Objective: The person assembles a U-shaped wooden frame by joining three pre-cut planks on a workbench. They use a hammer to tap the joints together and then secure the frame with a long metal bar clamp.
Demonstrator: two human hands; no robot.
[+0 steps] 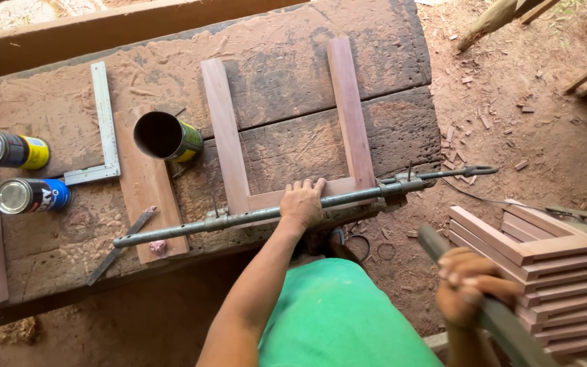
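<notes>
Left hand (301,202) lies palm-down, fingers spread flat, on the wood frame (287,136) & the long metal clamp bar (253,216) at the counter (388,61) front edge. Right hand (470,285), blurred, fist closed round a dark bar (504,323), just beside a stack of frames (552,278). Cans (8,149) & a steel square (105,129) sit further left.

I take the wooden frame (287,129) on the workbench (49,238) as my landmark: the bar clamp (239,217) lies across its near rail, the open can (168,137) and steel square (105,129) sit left of it, the stacked frames (552,285) right.
</notes>
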